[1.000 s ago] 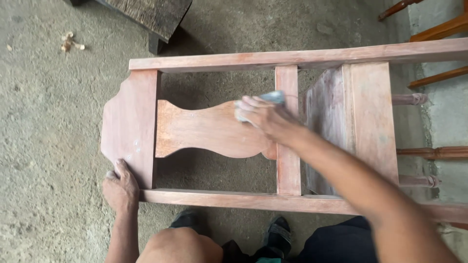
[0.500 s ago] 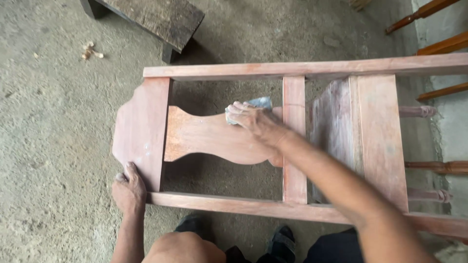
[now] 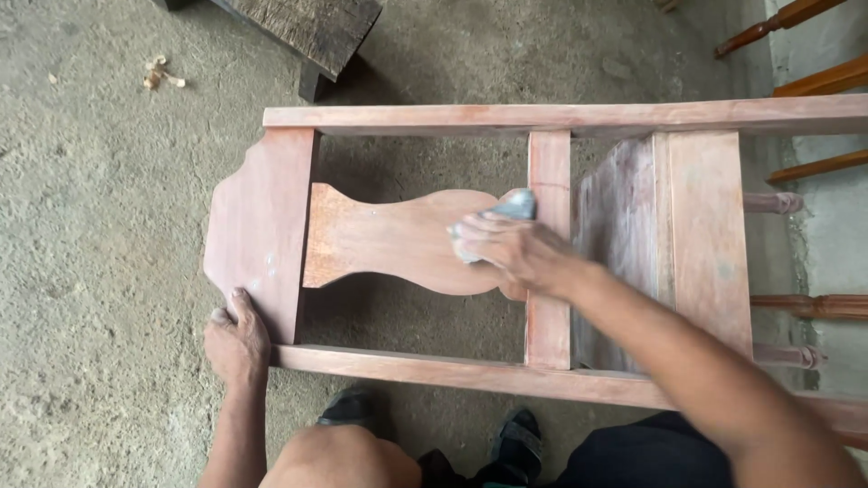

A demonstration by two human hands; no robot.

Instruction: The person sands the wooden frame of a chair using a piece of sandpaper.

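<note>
A reddish-brown wooden chair frame (image 3: 561, 116) lies on its side on the concrete floor. Its shaped back splat (image 3: 389, 237) runs between the curved top rail (image 3: 258, 226) and a cross rail (image 3: 548, 271). My right hand (image 3: 506, 251) presses a grey piece of sandpaper (image 3: 514, 206) onto the splat's right end, next to the cross rail. My left hand (image 3: 237, 343) grips the lower corner of the top rail, where it meets the near side rail (image 3: 434, 372).
A dark rough wooden bench (image 3: 307, 32) stands on the floor at the top. Turned chair legs and rungs (image 3: 805, 303) stick out at the right beside a grey wall. Wood shavings (image 3: 158, 74) lie top left. My knee and sandalled feet (image 3: 515, 434) are below the frame.
My right hand with the sandpaper slid left along the splat, then back right and down toward the cross rail. My left hand kept its hold on the top rail corner.
</note>
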